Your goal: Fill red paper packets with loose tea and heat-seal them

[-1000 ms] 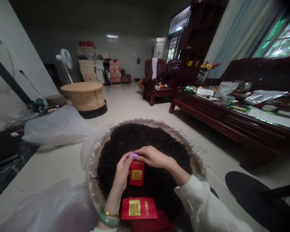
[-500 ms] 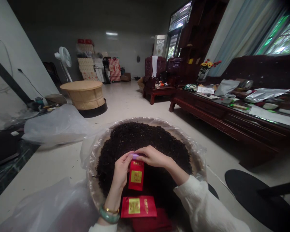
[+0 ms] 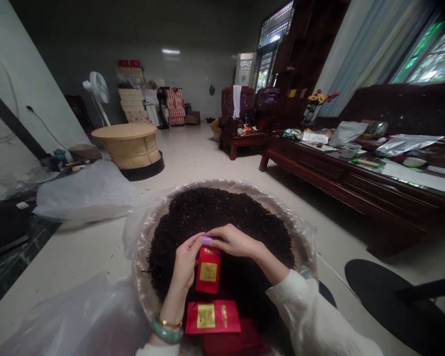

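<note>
Over a round basket (image 3: pixel 140 291) lined with clear plastic, my left hand (image 3: pixel 186 258) and my right hand (image 3: pixel 233 241) pinch the top edge of a small red tea packet (image 3: pixel 200 284). The packet hangs upright and has a yellow label. Something pale purple shows between my fingertips; I cannot make out what it is. Dark loose tea leaves (image 3: pixel 222 205) fill the basket behind and below my hands. Nearer to me, a second red packet (image 3: pixel 228 311) lies flat, label up. Under it is darker red material (image 3: pixel 237 341), partly hidden.
Clear plastic sheeting (image 3: pixel 89 193) lies on the floor at left. A round wooden-topped drum (image 3: pixel 128 148) stands beyond it. At right is a long dark wooden table (image 3: pixel 341 183) with bags and papers. A black round stand base (image 3: pixel 374 291) sits at lower right.
The hanging packet has shifted very slightly down and left. Both hands keep their pinch at its top edge.
</note>
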A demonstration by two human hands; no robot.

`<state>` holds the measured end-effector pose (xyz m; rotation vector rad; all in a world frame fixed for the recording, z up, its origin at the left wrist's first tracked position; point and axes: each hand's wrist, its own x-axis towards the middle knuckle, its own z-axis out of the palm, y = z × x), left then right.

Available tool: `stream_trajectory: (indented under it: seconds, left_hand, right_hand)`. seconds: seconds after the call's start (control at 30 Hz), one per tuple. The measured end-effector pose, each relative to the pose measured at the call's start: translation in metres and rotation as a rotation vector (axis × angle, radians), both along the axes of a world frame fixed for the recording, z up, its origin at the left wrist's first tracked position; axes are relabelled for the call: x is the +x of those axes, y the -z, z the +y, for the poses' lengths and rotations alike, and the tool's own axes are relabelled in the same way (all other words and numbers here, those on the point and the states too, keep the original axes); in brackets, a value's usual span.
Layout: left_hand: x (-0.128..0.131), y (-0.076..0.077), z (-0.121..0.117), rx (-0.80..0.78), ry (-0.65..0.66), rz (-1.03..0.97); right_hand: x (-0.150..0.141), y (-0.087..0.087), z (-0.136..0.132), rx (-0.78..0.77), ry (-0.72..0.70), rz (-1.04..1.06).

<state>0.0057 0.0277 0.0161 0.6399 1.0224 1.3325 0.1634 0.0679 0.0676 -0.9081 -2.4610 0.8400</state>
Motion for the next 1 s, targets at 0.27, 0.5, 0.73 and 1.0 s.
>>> stream_trajectory:
  seconds: [0.27,0.5,0.73,1.0]
  left_hand:
    - [0.006,0.008,-0.008,-0.01,0.188,-0.056]
    - [0.009,0.013,-0.01,-0.149,0.185,-0.003]
    - [0.011,0.008,-0.009,-0.186,0.169,-0.055]
    - [0.01,0.005,-0.009,-0.198,0.221,-0.108]
  right_hand:
    - [0.001,-0.003,0.001,-0.027,0.036,0.034]
    - [0.014,-0.005,0.008,-0.182,0.046,0.088]
    - [0.014,0.003,0.011,-0.194,0.044,0.073]
    - [0.006,0.004,0.006,-0.121,0.033,0.054]
